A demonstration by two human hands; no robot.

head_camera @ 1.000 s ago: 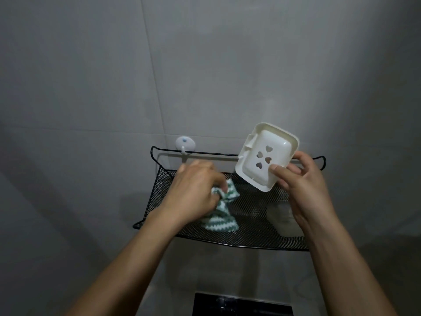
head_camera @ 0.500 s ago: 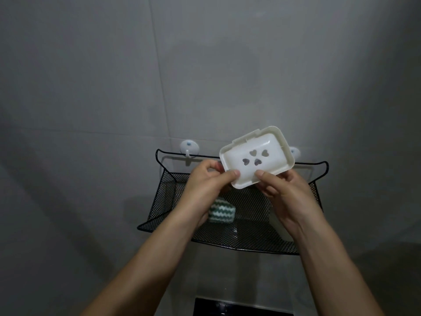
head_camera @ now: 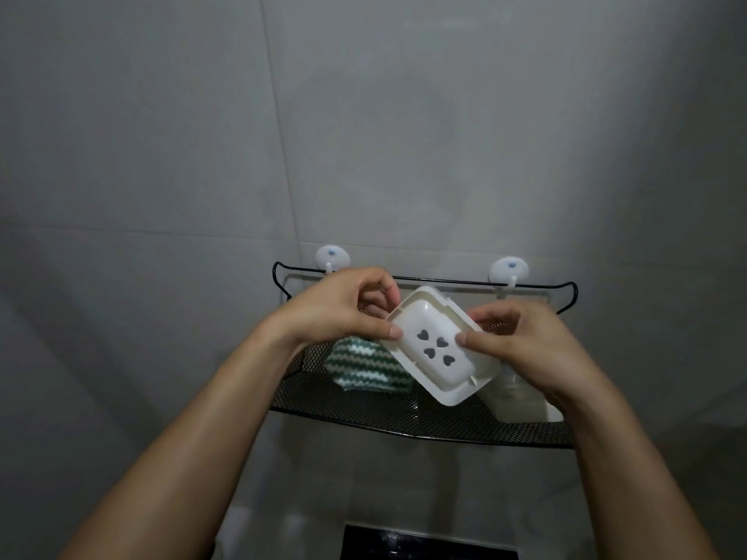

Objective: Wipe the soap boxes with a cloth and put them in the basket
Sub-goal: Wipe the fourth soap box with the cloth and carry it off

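A white soap box [head_camera: 440,349] with heart-shaped drain holes is held tilted above the black mesh basket [head_camera: 404,414] on the wall. My left hand [head_camera: 335,309] grips its upper left edge and my right hand [head_camera: 521,349] grips its right edge. A green and white striped cloth [head_camera: 364,365] lies in the basket's left part, below my left hand. Another white soap box [head_camera: 521,402] sits in the basket at the right, partly hidden by my right hand.
Two white suction hooks [head_camera: 332,256] [head_camera: 508,270] hold the basket to the grey tiled wall [head_camera: 364,135]. A dark object [head_camera: 428,545] shows at the bottom edge of the view.
My left hand let go of the cloth, which now lies in the basket, and took the soap box's left edge. Both hands turned the box and lowered it towards the basket.
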